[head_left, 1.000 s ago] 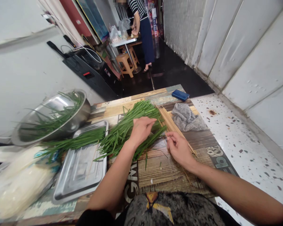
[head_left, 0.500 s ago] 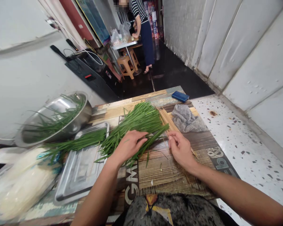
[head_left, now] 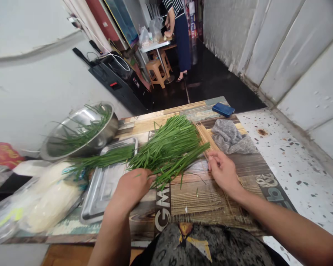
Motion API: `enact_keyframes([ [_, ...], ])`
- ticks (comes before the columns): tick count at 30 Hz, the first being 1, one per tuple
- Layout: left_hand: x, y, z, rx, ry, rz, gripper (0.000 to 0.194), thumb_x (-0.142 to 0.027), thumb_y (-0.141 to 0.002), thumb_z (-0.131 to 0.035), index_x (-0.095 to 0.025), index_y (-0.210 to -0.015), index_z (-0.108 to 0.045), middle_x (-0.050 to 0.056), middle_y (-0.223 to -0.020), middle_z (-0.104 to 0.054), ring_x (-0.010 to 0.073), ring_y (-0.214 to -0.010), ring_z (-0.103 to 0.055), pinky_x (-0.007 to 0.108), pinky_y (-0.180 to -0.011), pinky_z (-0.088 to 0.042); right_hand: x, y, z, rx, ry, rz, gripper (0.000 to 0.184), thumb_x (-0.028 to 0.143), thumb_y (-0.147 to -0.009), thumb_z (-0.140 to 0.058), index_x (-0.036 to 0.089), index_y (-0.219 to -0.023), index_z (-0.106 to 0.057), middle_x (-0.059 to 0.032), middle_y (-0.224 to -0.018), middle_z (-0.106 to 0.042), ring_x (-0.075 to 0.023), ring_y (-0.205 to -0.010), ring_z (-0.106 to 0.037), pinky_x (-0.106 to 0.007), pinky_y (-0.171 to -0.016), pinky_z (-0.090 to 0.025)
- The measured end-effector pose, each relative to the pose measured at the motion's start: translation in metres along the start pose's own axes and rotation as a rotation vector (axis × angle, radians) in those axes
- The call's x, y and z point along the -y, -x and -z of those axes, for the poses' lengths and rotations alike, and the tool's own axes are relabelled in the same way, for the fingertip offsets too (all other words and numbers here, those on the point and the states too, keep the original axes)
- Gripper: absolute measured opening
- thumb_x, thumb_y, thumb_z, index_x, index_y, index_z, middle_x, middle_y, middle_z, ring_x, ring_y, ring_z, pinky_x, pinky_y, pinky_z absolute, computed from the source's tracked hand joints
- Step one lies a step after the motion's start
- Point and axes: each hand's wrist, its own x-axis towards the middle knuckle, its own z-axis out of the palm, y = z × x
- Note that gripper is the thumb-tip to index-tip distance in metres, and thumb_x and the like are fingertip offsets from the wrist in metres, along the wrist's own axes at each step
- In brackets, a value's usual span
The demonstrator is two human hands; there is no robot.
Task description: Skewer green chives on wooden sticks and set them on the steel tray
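A pile of green chives (head_left: 169, 146) lies across the patterned table (head_left: 194, 195). My left hand (head_left: 133, 184) is closed at the near end of the pile, gripping some chive stalks. My right hand (head_left: 223, 170) rests by a row of bamboo skewers (head_left: 207, 136), its fingers pinched on one skewer at the pile's right edge.
A steel tray (head_left: 102, 188) holds more chives (head_left: 105, 160). A steel bowl (head_left: 80, 131) with chives stands at the left, a plastic bag (head_left: 41, 201) below it. A grey cloth (head_left: 230, 136) and blue case (head_left: 223, 109) lie beyond. Another person (head_left: 181, 33) stands at a far table.
My left hand has drawn back from the top of the chive pile toward me, closing on stalks at its near end. The right hand stays by the skewers.
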Motion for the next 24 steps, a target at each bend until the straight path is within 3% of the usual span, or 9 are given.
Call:
enact_keyframes([
  [3,-0.006,-0.009,0.007,-0.226,0.037,-0.012,0.029,-0.032,-0.086,-0.044,-0.020,-0.096,-0.068,0.009,-0.094,-0.070,0.0242,-0.089,-0.064,0.033,-0.077,-0.048,-0.001,0.002,-0.002,0.021,0.029,0.009,0.020,0.028,-0.080,-0.043,0.016,-0.091,-0.055,0.0021,-0.056,-0.053,-0.0112,-0.048,-0.046,-0.023,-0.049,-0.035],
  [5,-0.019,-0.030,0.009,-0.366,0.140,-0.096,0.030,-0.031,-0.087,-0.043,-0.020,-0.103,-0.066,0.007,-0.100,-0.069,0.0216,-0.091,-0.063,0.031,-0.082,-0.046,-0.003,0.003,-0.003,0.042,0.032,0.010,0.020,0.028,-0.080,-0.043,0.016,-0.091,-0.055,0.0022,-0.057,-0.054,-0.0109,-0.048,-0.046,-0.023,-0.049,-0.035],
  [7,-0.038,-0.056,0.007,-0.433,0.211,-0.189,0.029,-0.031,-0.087,-0.045,-0.018,-0.101,-0.066,0.007,-0.100,-0.069,0.0210,-0.093,-0.061,0.031,-0.085,-0.044,-0.005,0.003,-0.004,0.055,0.041,0.007,0.020,0.028,-0.081,-0.042,0.016,-0.091,-0.055,0.0029,-0.055,-0.053,-0.0109,-0.046,-0.046,-0.022,-0.048,-0.035],
  [9,-0.057,-0.081,0.004,-0.452,0.241,-0.268,0.026,-0.029,-0.086,-0.047,-0.018,-0.098,-0.068,0.006,-0.097,-0.069,0.0203,-0.091,-0.061,0.030,-0.083,-0.044,-0.007,0.002,-0.004,0.055,0.057,0.012,0.020,0.028,-0.080,-0.042,0.016,-0.090,-0.055,0.0035,-0.053,-0.052,-0.0111,-0.046,-0.046,-0.022,-0.048,-0.035],
  [13,-0.082,-0.112,-0.003,-0.455,0.227,-0.301,0.022,-0.030,-0.083,-0.053,-0.017,-0.089,-0.070,0.007,-0.085,-0.069,0.0204,-0.085,-0.059,0.031,-0.082,-0.043,-0.008,0.000,-0.003,0.059,0.073,0.015,0.019,0.027,-0.080,-0.041,0.017,-0.089,-0.054,0.0033,-0.052,-0.052,-0.0114,-0.046,-0.046,-0.022,-0.047,-0.035],
  [24,-0.091,-0.119,-0.006,-0.408,0.229,-0.274,0.019,-0.029,-0.079,-0.057,-0.020,-0.090,-0.070,0.008,-0.088,-0.065,0.0218,-0.089,-0.055,0.033,-0.081,-0.039,-0.009,0.000,-0.003,0.065,0.066,0.013,0.018,0.025,-0.081,-0.041,0.017,-0.091,-0.054,0.0037,-0.052,-0.051,-0.0113,-0.047,-0.047,-0.021,-0.048,-0.036],
])
